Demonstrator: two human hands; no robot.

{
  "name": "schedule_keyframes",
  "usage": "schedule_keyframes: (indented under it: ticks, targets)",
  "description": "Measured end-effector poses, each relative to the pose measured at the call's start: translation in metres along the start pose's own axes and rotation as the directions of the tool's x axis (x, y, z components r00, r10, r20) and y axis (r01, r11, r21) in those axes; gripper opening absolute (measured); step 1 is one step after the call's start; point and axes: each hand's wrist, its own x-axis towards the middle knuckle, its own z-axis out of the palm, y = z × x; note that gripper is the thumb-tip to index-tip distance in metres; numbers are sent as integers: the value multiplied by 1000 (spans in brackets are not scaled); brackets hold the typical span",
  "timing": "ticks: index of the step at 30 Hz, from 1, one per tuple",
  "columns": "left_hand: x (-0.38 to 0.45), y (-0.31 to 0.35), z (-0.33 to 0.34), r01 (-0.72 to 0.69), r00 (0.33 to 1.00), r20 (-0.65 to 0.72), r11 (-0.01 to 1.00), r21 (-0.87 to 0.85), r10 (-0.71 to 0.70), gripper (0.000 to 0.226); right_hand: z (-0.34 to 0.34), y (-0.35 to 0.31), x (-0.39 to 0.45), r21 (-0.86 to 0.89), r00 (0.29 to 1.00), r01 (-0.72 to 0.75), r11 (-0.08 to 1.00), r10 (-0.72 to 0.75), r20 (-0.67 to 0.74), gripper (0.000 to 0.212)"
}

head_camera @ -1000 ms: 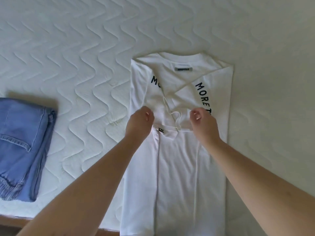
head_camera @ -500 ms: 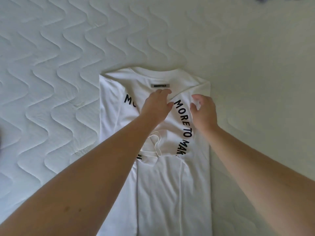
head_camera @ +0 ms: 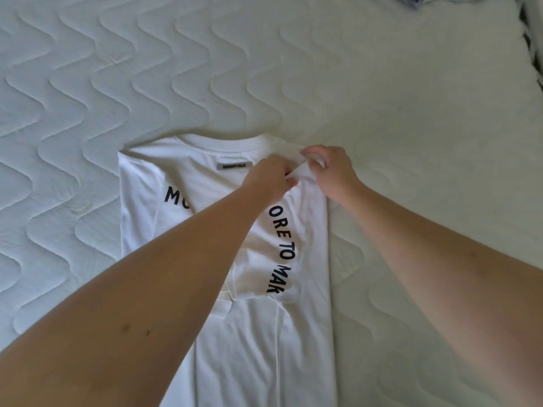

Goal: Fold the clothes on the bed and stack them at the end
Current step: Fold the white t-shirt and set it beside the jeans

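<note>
- The white cotton T-shirt with dark printed lettering [head_camera: 258, 333] lies flat on the white quilted mattress [head_camera: 411, 113], its long axis running from the near edge away from the person, collar at the far end, sides folded inward.
- The left hand [head_camera: 269, 179] reaches across the shirt and pinches a fold of fabric near the far right shoulder.
- The right hand [head_camera: 330, 171], just beside it, pinches the same shoulder corner with curled fingers.
- A grey neck label [head_camera: 235, 165] sits below the collar.
- Blue fabric [head_camera: 426, 0] peeks in at the far edge.
</note>
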Motion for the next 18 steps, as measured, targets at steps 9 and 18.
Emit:
schedule_keyframes:
  ticks: [9, 18]
  targets:
    - [-10, -16, 6, 42, 991, -125, 999, 21, -39, 26, -32, 1, 31, -285, 959, 92, 954, -8, 284, 28]
    - [-9, -22, 11, 85, 986, -138, 995, -46, -90, 31, -36, 8, 33, -465, 987, 117, 878, -48, 156, 28]
